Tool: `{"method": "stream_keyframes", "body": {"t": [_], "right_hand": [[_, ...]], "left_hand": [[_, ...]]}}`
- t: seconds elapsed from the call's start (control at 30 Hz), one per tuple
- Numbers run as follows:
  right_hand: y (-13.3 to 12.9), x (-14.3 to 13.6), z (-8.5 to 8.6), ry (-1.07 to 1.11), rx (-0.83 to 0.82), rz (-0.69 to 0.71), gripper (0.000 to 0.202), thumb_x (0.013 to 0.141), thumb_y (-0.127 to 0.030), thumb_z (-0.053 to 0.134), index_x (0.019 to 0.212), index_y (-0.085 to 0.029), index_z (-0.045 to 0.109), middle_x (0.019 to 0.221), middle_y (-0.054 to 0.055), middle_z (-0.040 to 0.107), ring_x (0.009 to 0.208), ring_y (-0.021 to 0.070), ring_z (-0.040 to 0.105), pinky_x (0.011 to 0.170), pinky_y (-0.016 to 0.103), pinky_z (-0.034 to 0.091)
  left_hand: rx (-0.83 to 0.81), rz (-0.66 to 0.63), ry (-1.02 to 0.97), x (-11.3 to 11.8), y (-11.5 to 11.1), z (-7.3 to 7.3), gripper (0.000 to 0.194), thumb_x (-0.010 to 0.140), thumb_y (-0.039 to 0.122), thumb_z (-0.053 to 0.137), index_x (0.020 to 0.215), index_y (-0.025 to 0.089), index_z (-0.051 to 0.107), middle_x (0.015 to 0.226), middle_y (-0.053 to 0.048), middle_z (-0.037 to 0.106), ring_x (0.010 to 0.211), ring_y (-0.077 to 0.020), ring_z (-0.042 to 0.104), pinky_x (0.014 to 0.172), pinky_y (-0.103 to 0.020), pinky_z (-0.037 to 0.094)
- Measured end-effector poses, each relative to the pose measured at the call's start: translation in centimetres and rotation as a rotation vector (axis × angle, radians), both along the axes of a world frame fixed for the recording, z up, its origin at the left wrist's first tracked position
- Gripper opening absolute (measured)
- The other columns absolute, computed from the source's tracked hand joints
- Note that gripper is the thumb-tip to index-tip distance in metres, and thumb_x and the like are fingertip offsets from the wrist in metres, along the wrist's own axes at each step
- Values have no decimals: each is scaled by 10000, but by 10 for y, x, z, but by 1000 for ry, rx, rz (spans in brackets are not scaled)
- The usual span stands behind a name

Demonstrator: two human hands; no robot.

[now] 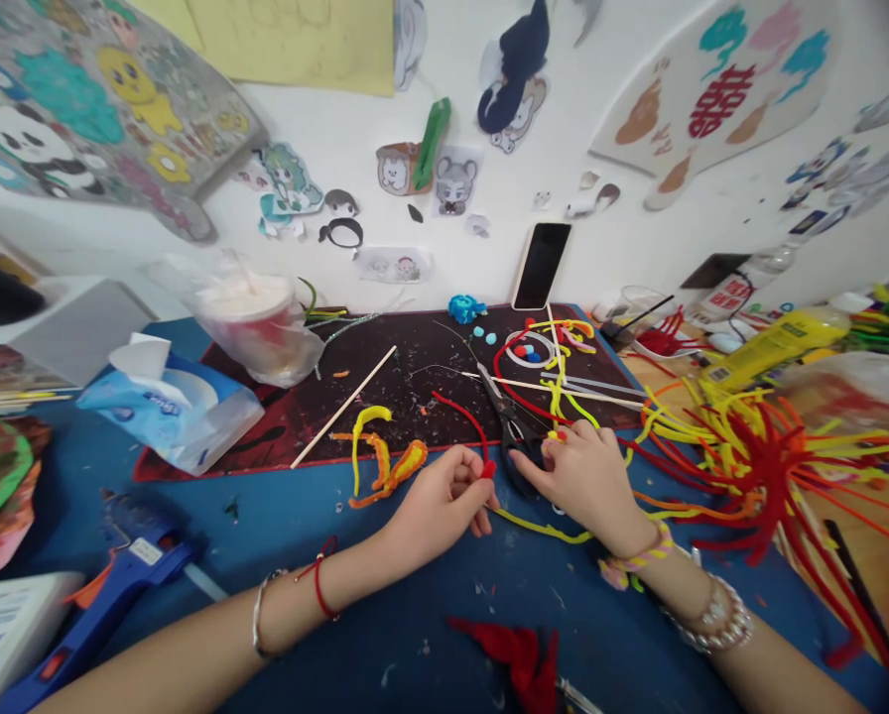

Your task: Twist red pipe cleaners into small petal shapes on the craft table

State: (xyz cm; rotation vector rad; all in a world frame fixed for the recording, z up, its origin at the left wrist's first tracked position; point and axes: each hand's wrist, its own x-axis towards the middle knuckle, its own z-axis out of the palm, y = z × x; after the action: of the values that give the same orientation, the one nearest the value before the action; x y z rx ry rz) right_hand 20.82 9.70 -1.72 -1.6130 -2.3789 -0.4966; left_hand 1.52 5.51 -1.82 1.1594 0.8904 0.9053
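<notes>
My left hand (444, 501) is closed, its thumb and fingertips pinching a red pipe cleaner (468, 412) whose free end curves up and left. A yellow-green pipe cleaner (541, 526) runs along the table from beneath those fingers. To the right, my right hand (589, 481) is curled, fingertips together; what they hold, if anything, is hidden. Its thumb overlaps the handles of black scissors (505, 409), which lie with blades pointing away. Left of my hands rests a bent orange and yellow pipe-cleaner piece (389, 464).
A large bunch of pipe cleaners (764, 461) spreads at right, near a yellow bottle (779, 347). A blue glue gun (128, 570), tissue pack (173, 402) and bagged cup (255, 322) stand left. A phone (541, 266) leans on the wall. Dark red fluffy material (523, 659) lies in front.
</notes>
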Motion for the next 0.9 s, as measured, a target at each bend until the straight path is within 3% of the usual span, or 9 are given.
{"method": "stream_keyframes", "body": {"t": [0.13, 0.27, 0.43, 0.53, 0.63, 0.7, 0.8, 0.9], "right_hand": [[-4, 0, -3, 30, 1, 33, 381, 758, -515, 486, 719, -164, 630, 737, 120, 583, 823, 280, 464, 700, 381, 333], [-3, 4, -8, 93, -101, 35, 328, 800, -429, 459, 808, -150, 631, 726, 117, 600, 803, 275, 515, 682, 365, 383], [4, 11, -3, 433, -398, -64, 335, 790, -446, 473, 922, -166, 602, 813, 80, 642, 753, 232, 586, 641, 332, 440], [4, 11, 9, 805, -754, 75, 365, 822, -462, 423, 975, -163, 566, 886, 84, 642, 784, 192, 593, 673, 298, 461], [-1, 7, 17, 1031, -1041, 240, 384, 811, -477, 454, 1004, -152, 519, 910, 96, 629, 835, 182, 576, 686, 279, 457], [-6, 5, 17, 1090, -1131, 312, 425, 763, -505, 523, 996, -150, 495, 852, 78, 612, 767, 167, 563, 641, 264, 443], [-12, 1, 13, 1121, -1209, 429, 582, 650, -633, 562, 977, -163, 462, 752, 30, 557, 660, 144, 510, 597, 259, 416], [-16, -2, 14, 1035, -1221, 613, 746, 520, -760, 512, 982, -178, 441, 822, 42, 524, 740, 175, 485, 701, 310, 412]], "left_hand": [[49, 3, 14, 0, -2, 0, 87, 842, 266, 411, 831, 195, 361, 736, 21, 531, 483, -63, 538, 452, -185, 421], [77, 20, 16, 0, -1, 2, 75, 862, 270, 377, 842, 209, 338, 748, 38, 502, 474, -51, 525, 451, -180, 417], [75, 56, -26, -2, 1, 4, 82, 868, 264, 367, 827, 213, 317, 724, 55, 476, 457, -44, 516, 448, -178, 420], [78, 95, -51, -4, 3, 4, 80, 863, 268, 387, 886, 218, 328, 740, 46, 508, 456, -55, 531, 452, -193, 437], [80, 155, -53, -7, 6, 8, 235, 839, 271, 450, 1042, 218, 342, 828, -2, 577, 523, -87, 581, 499, -227, 475], [56, 168, -46, -8, 7, 12, 267, 812, 278, 501, 1042, 186, 400, 867, -40, 606, 607, -116, 612, 557, -249, 500], [-5, 205, -52, -11, 10, 17, 201, 773, 289, 559, 893, 139, 499, 852, -62, 626, 715, -148, 625, 626, -264, 511], [-25, 315, -71, -15, 14, 19, 196, 728, 284, 613, 835, 131, 553, 828, -46, 629, 745, -142, 612, 655, -255, 501]]}}
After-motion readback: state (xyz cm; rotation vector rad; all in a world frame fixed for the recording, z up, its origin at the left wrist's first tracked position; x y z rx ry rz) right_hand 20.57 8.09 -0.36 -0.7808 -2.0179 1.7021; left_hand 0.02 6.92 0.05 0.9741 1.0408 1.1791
